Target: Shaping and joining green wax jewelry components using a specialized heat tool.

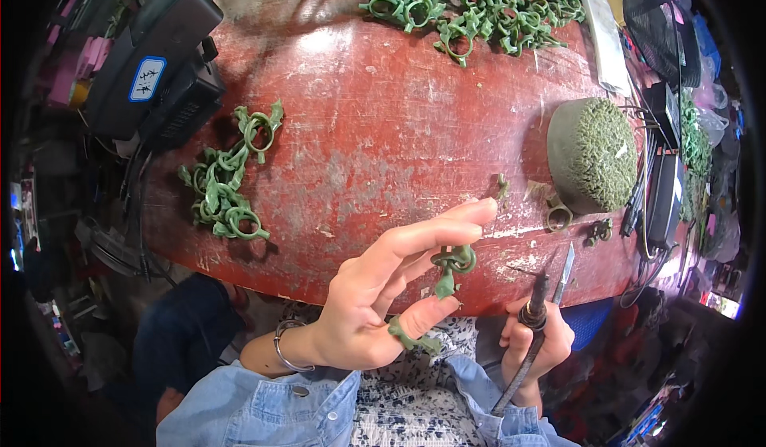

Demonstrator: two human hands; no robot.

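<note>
While seated at a scuffed red worktop (pixel 383 136), faces a broad heap of green ring-shaped pieces (pixel 495 8) at the far side and a bulky black device (pixel 152 56) at the left. Raises the left hand (pixel 361 297) over the near edge, near a drum-shaped block (pixel 578 156) with a crumbly green top, well apart from a smaller cluster of green rings (pixel 219 184) at the left. Curls the right hand (pixel 550 343) around 2 tools, a black corded pen (pixel 533 311) and a slim blade (pixel 566 271). Pinches 1 green ring piece (pixel 445 283) between left thumb and fingers, with a 2nd green piece (pixel 415 340) against that thumb.
</note>
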